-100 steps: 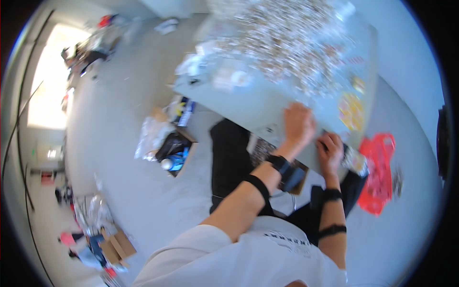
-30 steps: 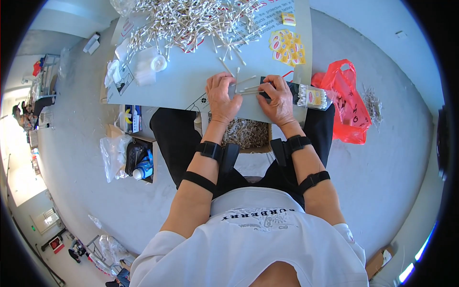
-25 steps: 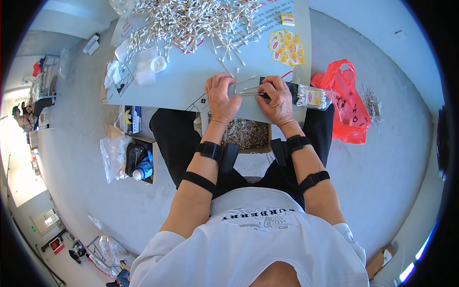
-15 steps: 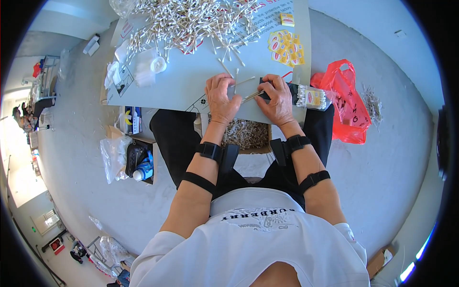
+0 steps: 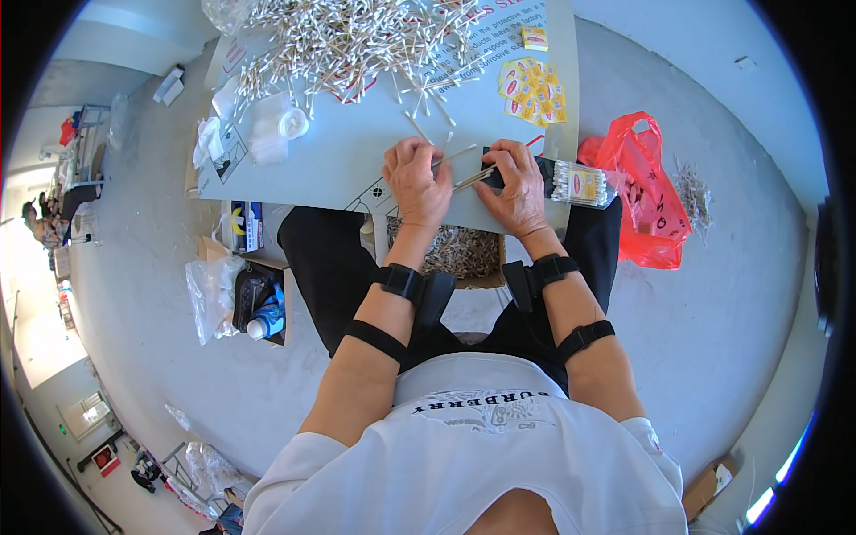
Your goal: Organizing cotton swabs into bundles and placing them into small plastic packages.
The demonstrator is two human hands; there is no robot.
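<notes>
At the near edge of the grey table (image 5: pixel 339 169), my left hand (image 5: pixel 417 187) has its thumb and fingers pinched on a cotton swab (image 5: pixel 448 143), whose tip sticks up past them. A second swab (image 5: pixel 464 152) lies slantwise by the same fingertips. My right hand (image 5: pixel 515 192) is closed around a few swab sticks (image 5: pixel 473 179) that point toward the left hand. Just right of it sits a clear pack of swabs (image 5: pixel 584 183) with a yellow label, beside a dark flat piece (image 5: pixel 549 169) partly under the hand. A big loose heap of cotton swabs (image 5: pixel 348 49) covers the far side.
Yellow labels (image 5: pixel 533 94) and a small yellow stack (image 5: pixel 535 38) lie at the far right. Clear plastic bags (image 5: pixel 267 138) with a white roll (image 5: pixel 292 123) are at left. Below the edge stands a carton of swabs (image 5: pixel 464 254); a red bag (image 5: pixel 637 196) hangs right.
My left hand has moved slightly right, toward the right hand, and its fingers have closed on the upright swab. The right hand has barely moved and keeps its sticks.
</notes>
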